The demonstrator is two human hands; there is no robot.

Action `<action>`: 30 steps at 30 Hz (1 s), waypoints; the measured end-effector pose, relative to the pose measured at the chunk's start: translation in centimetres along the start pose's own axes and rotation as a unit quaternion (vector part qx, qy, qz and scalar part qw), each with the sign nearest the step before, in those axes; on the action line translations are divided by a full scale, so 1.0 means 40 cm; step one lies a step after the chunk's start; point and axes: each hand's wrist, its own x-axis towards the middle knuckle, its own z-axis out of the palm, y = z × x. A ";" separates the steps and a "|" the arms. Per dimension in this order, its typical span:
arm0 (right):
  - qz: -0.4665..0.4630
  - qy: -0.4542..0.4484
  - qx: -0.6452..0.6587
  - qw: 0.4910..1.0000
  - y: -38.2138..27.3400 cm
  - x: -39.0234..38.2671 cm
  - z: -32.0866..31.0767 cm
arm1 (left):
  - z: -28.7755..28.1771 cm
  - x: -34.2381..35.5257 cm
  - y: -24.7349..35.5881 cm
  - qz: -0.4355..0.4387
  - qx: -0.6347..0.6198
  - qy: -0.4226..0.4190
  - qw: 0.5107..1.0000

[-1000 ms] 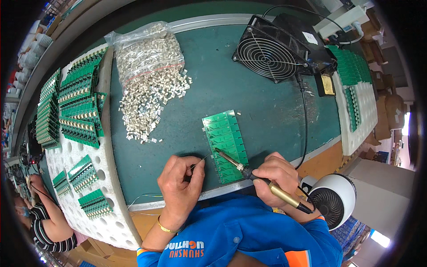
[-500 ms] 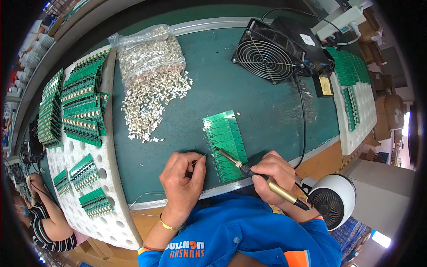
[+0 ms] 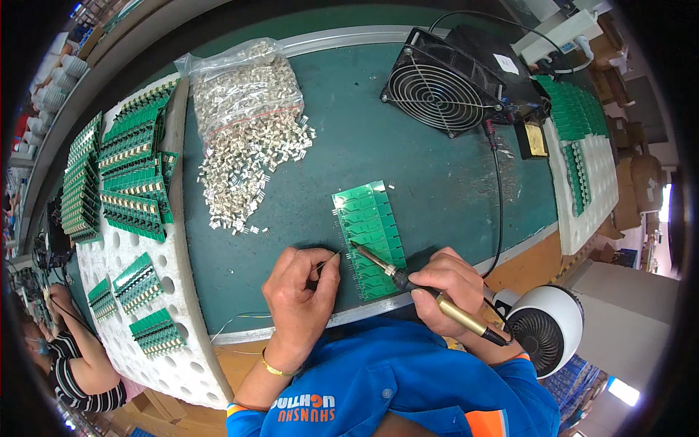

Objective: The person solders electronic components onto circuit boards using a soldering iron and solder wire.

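A green circuit board panel [image 3: 373,218] lies on the dark green bench top near its front edge, with small pins along its left side. My right hand [image 3: 450,288] is closed round a soldering iron [image 3: 460,315] with a black and gold handle. The iron's tip rests at or just above the left part of the panel; whether it touches I cannot tell. Just left of the panel, my left hand [image 3: 302,291] pinches a thin strand of solder wire [image 3: 329,262], its end pointing toward the pins.
White connectors [image 3: 240,164] spill from a clear plastic bag [image 3: 247,87] at the back left. A foam board [image 3: 116,255] on the left carries several finished panels. A black fan [image 3: 437,87], a yellow sponge [image 3: 534,138] and a cable stand at the right. Another person [image 3: 84,364] sits far left.
Almost nothing differs. My left hand has shifted very slightly toward the panel, while the iron's tip stays at the same spot.
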 end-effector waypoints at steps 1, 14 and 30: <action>-0.003 0.001 0.002 1.000 0.000 0.000 0.000 | 0.000 0.000 0.000 -0.002 -0.001 -0.001 1.000; -0.002 0.000 0.002 1.000 0.000 -0.004 -0.004 | -0.004 0.000 0.005 -0.009 0.003 -0.010 1.000; -0.006 0.004 0.005 1.000 0.001 -0.010 -0.002 | -0.006 -0.002 0.005 -0.009 0.011 -0.008 1.000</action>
